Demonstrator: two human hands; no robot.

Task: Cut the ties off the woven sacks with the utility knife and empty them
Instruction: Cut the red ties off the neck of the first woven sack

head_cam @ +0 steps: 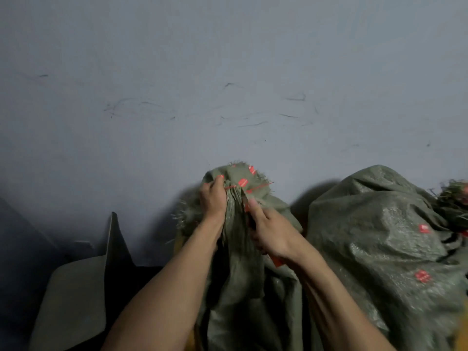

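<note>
Green woven sack stood with its bunched neck cinched by a red tie running left to right. The left hand held a closed grip on the neck just below the tie's left end. The right hand gripped an orange utility knife, forefinger extended along it. The knife's long axis ran up the neck, square to the tie just beyond.
</note>
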